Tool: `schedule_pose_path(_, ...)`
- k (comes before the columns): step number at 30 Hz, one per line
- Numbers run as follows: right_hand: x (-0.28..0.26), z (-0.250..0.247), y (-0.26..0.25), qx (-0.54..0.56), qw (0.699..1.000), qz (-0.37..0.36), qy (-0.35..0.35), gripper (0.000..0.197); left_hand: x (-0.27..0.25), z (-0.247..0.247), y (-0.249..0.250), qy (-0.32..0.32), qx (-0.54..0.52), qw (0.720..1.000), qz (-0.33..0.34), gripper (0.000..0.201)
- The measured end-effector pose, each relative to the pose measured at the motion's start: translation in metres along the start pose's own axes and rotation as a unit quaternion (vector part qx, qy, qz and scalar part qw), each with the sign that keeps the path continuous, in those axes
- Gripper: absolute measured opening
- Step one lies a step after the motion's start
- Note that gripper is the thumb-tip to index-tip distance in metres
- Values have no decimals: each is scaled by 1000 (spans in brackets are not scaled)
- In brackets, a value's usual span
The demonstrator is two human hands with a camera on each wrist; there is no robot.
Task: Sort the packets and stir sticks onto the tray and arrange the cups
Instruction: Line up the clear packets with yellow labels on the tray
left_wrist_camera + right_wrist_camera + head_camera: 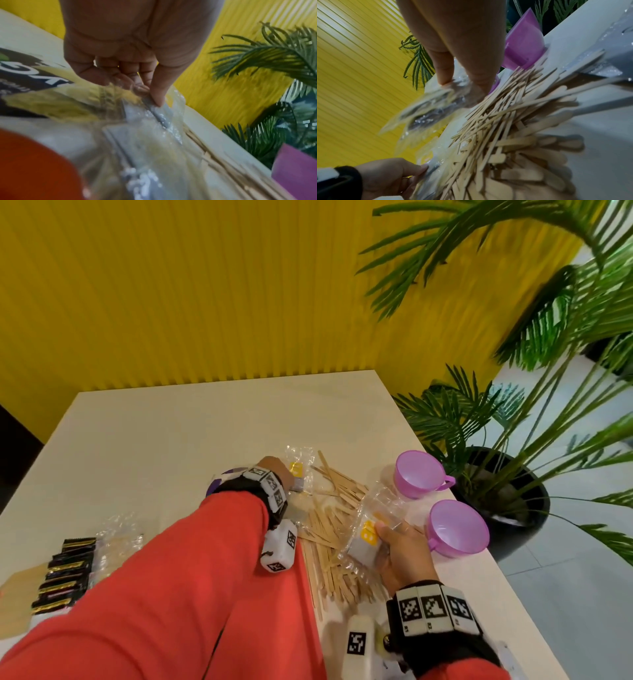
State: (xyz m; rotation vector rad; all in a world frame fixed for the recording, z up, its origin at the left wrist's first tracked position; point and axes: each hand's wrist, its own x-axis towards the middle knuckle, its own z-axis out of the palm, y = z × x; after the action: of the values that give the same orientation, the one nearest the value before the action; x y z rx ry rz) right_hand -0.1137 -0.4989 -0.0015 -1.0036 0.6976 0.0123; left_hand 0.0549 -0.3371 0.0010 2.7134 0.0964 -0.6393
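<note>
Right hand [404,553]: thumb and fingers curled round a clear plastic bag [368,529] bearing a yellow label with blurred, unreadable print, lifted over the heap of wooden stir sticks [334,546]. Left hand [274,470]: fingers bent down, thumb [158,93] and fingertips pinching a second clear bag [299,470] with a similar yellow label, at the far edge of the heap. The sticks, pale flat wood, lie crossed and loose on the cream table [191,433]. Two lilac cups [418,474] and [457,529] stand upright near the table's right edge, just beside the sticks. Dark packets with gold stripes [65,573] lie in a row on a tan tray [15,601] at the near left, beside another clear bag [120,539]. The far half of the table is open. A potted palm [507,474] stands off the right edge.
</note>
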Motion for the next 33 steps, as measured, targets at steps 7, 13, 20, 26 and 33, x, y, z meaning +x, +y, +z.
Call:
schedule_pose_path(7, -2, 8, 9, -9, 1000, 1, 0, 24, -8, -10, -28, 133, -292, 946, 52, 16)
schedule_pose_path(13, -12, 25, -2, -17, 998, -39, -42, 18, -50, -26, -34, 161, -395, 892, 149, 21)
schedule_pose_path(20, -28, 60, -15, -74, 983, -128, -110, 21, -107, -11, -23, 30, -407, 889, 206, 23)
schedule_pose_path(26, -29, 55, -13, -81, 983, -162, -43, 27, -118, -4, -32, 67, -443, 876, 181, 25)
schedule_pose_path(33, -28, 39, -8, 38, 996, -60, -60, 17, -117, -3, -38, 83, -472, 859, 180, 34)
